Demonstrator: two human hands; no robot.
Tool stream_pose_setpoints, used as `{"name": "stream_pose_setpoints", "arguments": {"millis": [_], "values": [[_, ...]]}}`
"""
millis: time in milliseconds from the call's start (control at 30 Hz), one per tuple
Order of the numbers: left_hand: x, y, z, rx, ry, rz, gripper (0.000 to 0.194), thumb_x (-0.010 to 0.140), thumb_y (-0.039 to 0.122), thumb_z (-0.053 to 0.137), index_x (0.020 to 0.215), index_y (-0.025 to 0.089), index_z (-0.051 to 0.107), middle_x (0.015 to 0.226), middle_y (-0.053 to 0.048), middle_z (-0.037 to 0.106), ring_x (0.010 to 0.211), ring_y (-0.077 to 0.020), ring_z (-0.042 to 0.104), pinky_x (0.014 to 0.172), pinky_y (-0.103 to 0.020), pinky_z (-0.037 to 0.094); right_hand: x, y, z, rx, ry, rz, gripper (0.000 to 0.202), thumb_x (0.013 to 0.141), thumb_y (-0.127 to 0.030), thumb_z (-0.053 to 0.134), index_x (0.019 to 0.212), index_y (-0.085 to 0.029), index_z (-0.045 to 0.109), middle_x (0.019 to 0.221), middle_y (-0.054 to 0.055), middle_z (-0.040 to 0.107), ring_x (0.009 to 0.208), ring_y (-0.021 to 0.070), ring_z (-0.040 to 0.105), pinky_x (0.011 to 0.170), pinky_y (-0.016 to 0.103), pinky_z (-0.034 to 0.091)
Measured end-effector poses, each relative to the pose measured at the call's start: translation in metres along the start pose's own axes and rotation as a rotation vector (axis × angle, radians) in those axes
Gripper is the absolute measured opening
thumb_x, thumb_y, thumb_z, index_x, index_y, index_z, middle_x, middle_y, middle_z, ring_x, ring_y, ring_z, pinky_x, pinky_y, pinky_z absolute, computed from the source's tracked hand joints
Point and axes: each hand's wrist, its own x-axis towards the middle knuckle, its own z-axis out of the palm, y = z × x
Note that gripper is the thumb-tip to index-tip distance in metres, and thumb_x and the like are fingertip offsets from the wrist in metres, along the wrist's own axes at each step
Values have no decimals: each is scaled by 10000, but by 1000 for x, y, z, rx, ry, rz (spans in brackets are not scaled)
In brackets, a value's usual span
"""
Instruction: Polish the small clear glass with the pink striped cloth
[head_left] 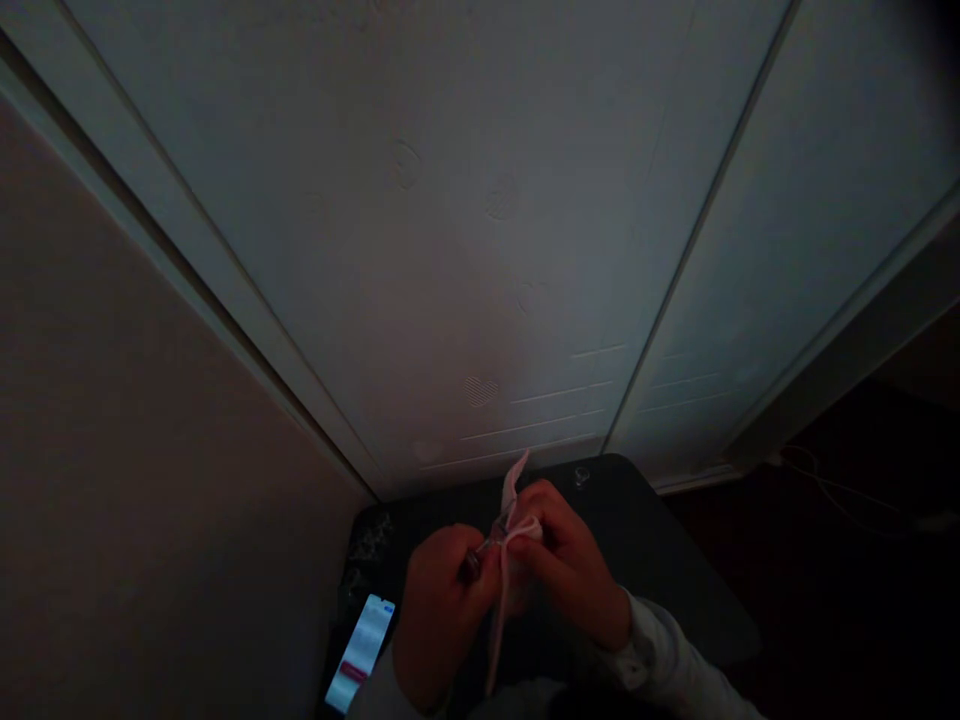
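In dim light, my left hand point(442, 615) is closed, its fingers pinching a small shiny object point(474, 563) with a thin metallic-looking part. Its exact kind I cannot make out. My right hand point(574, 570) is closed on a pale pinkish cloth point(512, 487), gathered between thumb and fingers right beside the left fingertips. One end of this cloth sticks up above the hands, and a narrow strip hangs down between them. The cloth meets the shiny object where the two hands come together; the contact is partly hidden by the fingers.
Below the hands is a dark tabletop point(652, 560) against a pale panelled door point(480, 250). A lit phone point(360, 655) lies at the left, near a patterned item point(371, 538). A small clear object point(581, 477) sits at the back edge. A wall point(150, 450) stands close on the left.
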Motion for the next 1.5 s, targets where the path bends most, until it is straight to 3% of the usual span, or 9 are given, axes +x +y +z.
{"name": "stream_pose_setpoints", "arguments": {"millis": [167, 433, 667, 900, 1000, 1100, 1267, 1500], "values": [[0, -1, 1, -48, 8, -9, 251, 786, 272, 474, 551, 186, 499, 491, 46, 458, 455, -103, 427, 466, -215, 292, 1, -1, -2, -69, 9, -139, 233, 900, -310, 451, 727, -208, 568, 755, 24, 543, 737, 168, 521, 662, 291, 433], [3, 3, -6, -468, -100, -348, 246, 721, 343, 526, 539, 193, 460, 464, 72, 382, 444, -91, 357, 452, -205, 281, -3, -1, -3, -67, -22, -137, 66, 827, -250, 587, 841, -246, 652, 814, 27, 579, 774, 173, 562, 672, 292, 469], [5, -7, -6, -867, -248, -546, 332, 755, 411, 532, 527, 201, 411, 395, 91, 354, 380, -67, 264, 405, -201, 227, -2, -3, -1, -80, -90, -142, 136, 832, -181, 567, 886, -261, 663, 851, 31, 563, 809, 166, 554, 703, 291, 473], [4, -10, -4, -828, -185, -452, 427, 824, 491, 432, 513, 198, 427, 404, 77, 340, 388, -78, 284, 411, -208, 244, 0, 0, 1, -87, -64, -88, 106, 804, -168, 570, 829, -232, 652, 837, 32, 568, 840, 181, 546, 751, 308, 448], [1, -9, -3, -744, -51, -398, 179, 775, 367, 566, 824, 195, 555, 557, 68, 469, 501, -100, 438, 493, -201, 364, 1, 3, 2, -42, 22, 29, 81, 789, -195, 581, 764, -219, 654, 825, 28, 571, 825, 178, 549, 742, 297, 438], [-2, -12, -3, -678, -44, -296, 335, 723, 270, 630, 1044, 218, 547, 717, 38, 571, 661, -133, 547, 638, -238, 440, 2, 5, 1, 39, 71, 164, 117, 781, -234, 581, 690, -204, 647, 803, 25, 562, 788, 173, 547, 711, 288, 437], [-2, -15, -7, -566, -125, -316, 243, 712, 214, 602, 954, 207, 619, 675, 32, 624, 660, -147, 573, 664, -247, 422, 2, 4, -2, 103, 36, 225, 111, 759, -232, 593, 675, -205, 660, 770, 13, 563, 735, 162, 537, 685, 282, 432], [0, -8, -9, -697, -75, -448, 146, 712, 316, 564, 775, 183, 567, 493, 80, 466, 470, -100, 420, 476, -206, 323, -3, 2, -4, 41, 29, 59, 50, 741, -247, 651, 740, -222, 694, 757, 24, 587, 747, 174, 557, 683, 292, 449]]}}
